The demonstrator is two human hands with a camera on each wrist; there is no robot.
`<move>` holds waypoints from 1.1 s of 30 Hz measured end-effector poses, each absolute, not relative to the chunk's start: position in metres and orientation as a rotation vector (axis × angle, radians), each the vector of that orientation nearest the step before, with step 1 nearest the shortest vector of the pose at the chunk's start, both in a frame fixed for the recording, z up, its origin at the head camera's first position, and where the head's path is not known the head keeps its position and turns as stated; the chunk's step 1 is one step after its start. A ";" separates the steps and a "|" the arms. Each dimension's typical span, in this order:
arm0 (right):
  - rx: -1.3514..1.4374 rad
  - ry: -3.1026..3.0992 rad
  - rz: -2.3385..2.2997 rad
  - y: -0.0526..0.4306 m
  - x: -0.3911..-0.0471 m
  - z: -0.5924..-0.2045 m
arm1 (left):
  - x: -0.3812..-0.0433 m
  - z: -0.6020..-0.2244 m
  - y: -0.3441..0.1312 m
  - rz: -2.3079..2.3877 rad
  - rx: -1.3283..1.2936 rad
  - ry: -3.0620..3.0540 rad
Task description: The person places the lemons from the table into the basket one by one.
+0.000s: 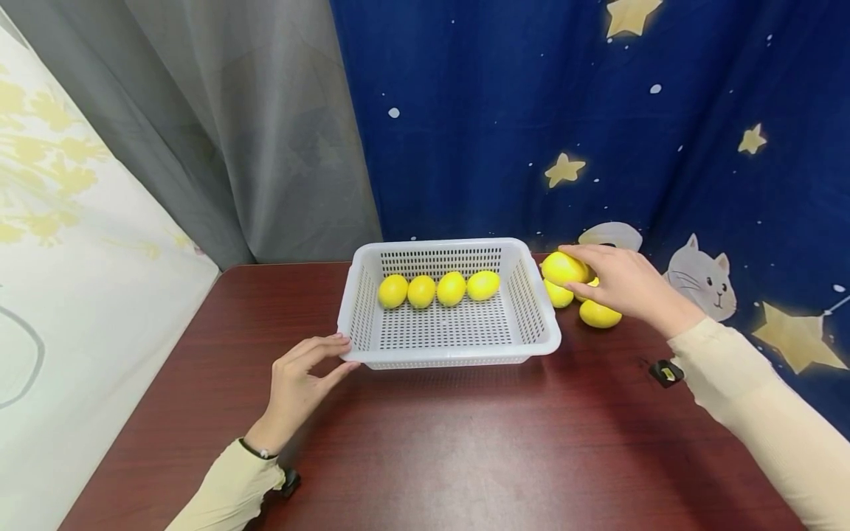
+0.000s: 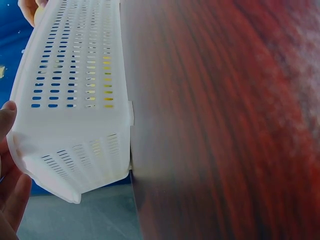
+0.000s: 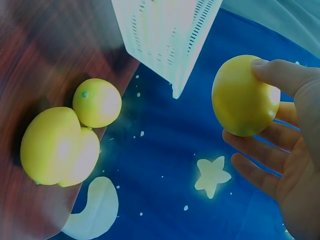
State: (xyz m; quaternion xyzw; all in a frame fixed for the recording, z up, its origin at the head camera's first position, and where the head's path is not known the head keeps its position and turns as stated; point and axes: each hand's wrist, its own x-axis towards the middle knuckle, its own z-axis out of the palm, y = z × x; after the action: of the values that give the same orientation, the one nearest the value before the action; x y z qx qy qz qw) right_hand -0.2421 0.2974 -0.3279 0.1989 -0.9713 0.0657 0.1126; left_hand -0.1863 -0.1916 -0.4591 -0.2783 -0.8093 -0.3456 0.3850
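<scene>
A white perforated plastic basket (image 1: 446,355) stands on the table with a row of several lemons (image 1: 451,288) along its far side. My left hand (image 1: 302,380) holds the basket's near left corner, fingers on the rim and thumb by the corner. The left wrist view shows the fingertips (image 2: 7,117) against the rim. To the right of the basket, my right hand (image 1: 620,284) grips a lemon (image 1: 563,268) between thumb and fingers, held up off the table. Beneath it lie three more lemons (image 3: 50,145) close together on the table, partly hidden by the hand in the head view.
The dark red wooden table (image 1: 458,442) extends in front of the basket. A blue curtain (image 1: 478,133) with stars and a grey curtain (image 1: 285,133) hang behind its far edge. A white patterned wall (image 1: 80,258) borders the left side.
</scene>
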 end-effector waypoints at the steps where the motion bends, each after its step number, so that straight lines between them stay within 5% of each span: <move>1: 0.590 -2.848 0.192 0.296 -0.243 -0.327 | -0.186 -0.459 -0.192 -0.881 -0.709 -2.062; 33: 0.681 -2.820 0.220 0.268 -0.253 -0.324 | -0.186 -0.459 -0.191 -0.889 -0.711 -2.054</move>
State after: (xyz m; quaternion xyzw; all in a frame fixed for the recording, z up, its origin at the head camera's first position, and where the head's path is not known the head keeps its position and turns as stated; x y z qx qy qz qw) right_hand -0.2530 0.2680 -0.3241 0.2324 -0.9628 0.0750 0.1157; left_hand -0.1857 -0.1908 -0.4586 -0.2795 -0.8067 -0.3490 0.3864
